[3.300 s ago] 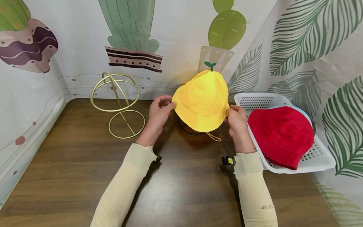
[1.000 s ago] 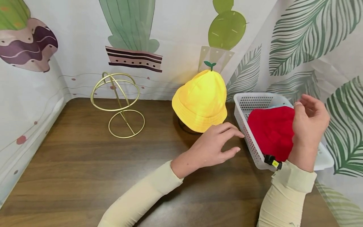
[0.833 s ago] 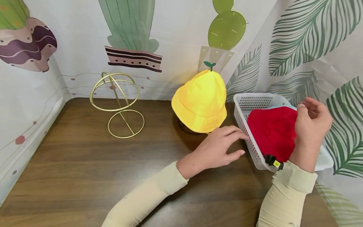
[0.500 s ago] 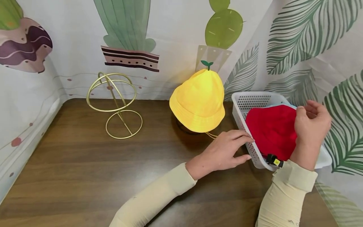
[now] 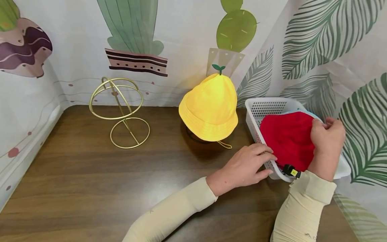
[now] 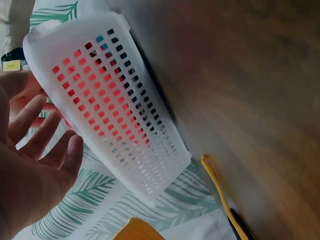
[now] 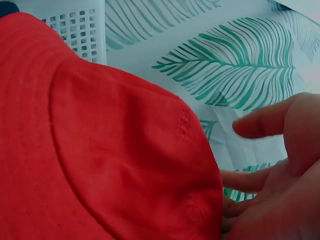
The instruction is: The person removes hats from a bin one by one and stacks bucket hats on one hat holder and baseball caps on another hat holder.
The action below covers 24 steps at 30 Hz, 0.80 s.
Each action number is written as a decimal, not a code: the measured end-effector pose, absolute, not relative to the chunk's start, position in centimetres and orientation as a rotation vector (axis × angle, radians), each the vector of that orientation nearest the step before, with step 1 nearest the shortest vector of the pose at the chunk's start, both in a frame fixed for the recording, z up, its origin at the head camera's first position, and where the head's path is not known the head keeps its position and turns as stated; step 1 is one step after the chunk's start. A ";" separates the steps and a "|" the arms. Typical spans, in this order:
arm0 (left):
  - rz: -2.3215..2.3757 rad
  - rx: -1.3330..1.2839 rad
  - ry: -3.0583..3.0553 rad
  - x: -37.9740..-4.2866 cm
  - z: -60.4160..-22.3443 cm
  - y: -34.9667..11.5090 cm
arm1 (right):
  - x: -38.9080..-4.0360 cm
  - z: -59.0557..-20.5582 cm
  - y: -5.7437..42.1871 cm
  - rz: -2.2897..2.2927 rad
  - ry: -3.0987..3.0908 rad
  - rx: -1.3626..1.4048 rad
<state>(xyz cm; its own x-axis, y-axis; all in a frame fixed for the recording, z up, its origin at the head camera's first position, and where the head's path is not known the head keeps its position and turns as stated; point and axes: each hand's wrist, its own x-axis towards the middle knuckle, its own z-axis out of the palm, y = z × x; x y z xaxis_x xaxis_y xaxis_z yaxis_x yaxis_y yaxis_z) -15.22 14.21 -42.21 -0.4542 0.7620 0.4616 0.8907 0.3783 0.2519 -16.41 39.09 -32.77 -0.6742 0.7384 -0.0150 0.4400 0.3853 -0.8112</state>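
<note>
A red bucket hat (image 5: 287, 137) lies in a white perforated basket (image 5: 267, 107) on the right. My right hand (image 5: 328, 144) is at the hat's right side. In the right wrist view the thumb stands away from the red cloth (image 7: 125, 145), while the other fingertips reach its edge, partly hidden behind it. My left hand (image 5: 245, 164) is at the basket's near left rim, fingers loosely bent. Whether they touch the rim or the hat is unclear. Behind it, a yellow hat (image 5: 211, 107) with a green sprout on top sits on a mostly hidden dark stand.
A bare gold wire hat stand (image 5: 124, 117) stands at the left back of the brown wooden table (image 5: 90, 188). Something light blue (image 5: 311, 114) shows behind the red hat in the basket. A patterned cloth wall (image 5: 181, 40) closes the back and sides.
Both hands left the yellow hat's brim, and it stays on its stand. They moved right to the basket; lately the left hand slid further right and the right hand lowered toward the red hat.
</note>
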 end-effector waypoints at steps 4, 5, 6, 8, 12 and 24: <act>-0.669 -1.453 -2.383 -15.0 -42.6 14.5 | -16.1 -32.9 39.5 1.162 -2.356 -1.060; -0.670 -1.447 -2.382 -15.0 -42.6 14.5 | -16.1 -32.9 39.5 1.146 -2.377 -1.052; -0.671 -1.438 -2.381 -15.0 -42.6 14.6 | -16.1 -33.0 39.6 1.120 -2.407 -1.042; -0.671 -1.422 -2.377 -14.9 -42.6 14.7 | -16.0 -33.0 39.6 1.072 -2.461 -1.024; -0.655 -1.393 -2.375 -14.8 -42.7 15.0 | -16.0 -33.1 39.7 1.033 -2.513 -1.013; -0.640 -1.373 -2.382 -14.8 -42.7 15.3 | -15.9 -33.0 39.9 1.072 -2.462 -1.064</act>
<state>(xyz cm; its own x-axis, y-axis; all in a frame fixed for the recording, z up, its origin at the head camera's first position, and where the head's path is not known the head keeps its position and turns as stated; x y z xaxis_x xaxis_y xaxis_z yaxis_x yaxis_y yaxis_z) -14.77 15.26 -42.72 -0.4884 0.7292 0.4794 0.8712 0.4387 0.2203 -15.87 39.90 -32.97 -0.7011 0.7109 -0.0558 0.5250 0.4616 -0.7150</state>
